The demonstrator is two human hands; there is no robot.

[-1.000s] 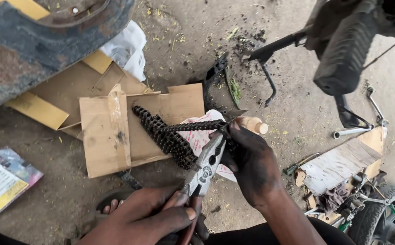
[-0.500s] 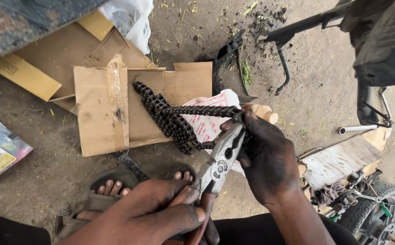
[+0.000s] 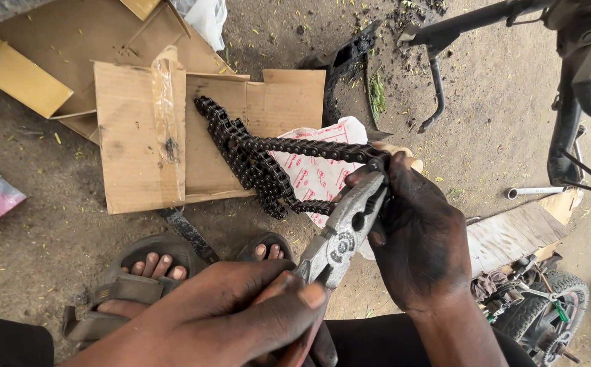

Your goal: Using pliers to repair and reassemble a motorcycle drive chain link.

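Head view, technician A: Report the state of each grip.

Technician B: The left hand [image 3: 241,319] is wrapped tight around the handles of the pliers [image 3: 339,234], pressing them together. The right hand [image 3: 421,238] pinches the end of the chain [image 3: 268,163], its greasy fingers [image 3: 377,178] closed around the link at the plier nose.

A: Where is the chain relative to that grip?

B: One run stretches taut from the right grip across the printed plastic bag [image 3: 316,173]. A lower run curves back toward the same grip. Farther from the grip, the rest lies heaped on the flattened cardboard [image 3: 139,143], which rests on the dirt floor [image 3: 37,231].

A: Position of the plier head?

B: It touches the chain at the right fingertips. Whether it bites a link or a pin, I cannot tell; the fingers cover that spot.

A: Items near the grips?

B: Two sandalled feet [image 3: 156,265] sit just below the cardboard, beside the left hand. A wrench [image 3: 536,192] lies on the floor, well apart from the right hand, near a wooden plank [image 3: 513,234].
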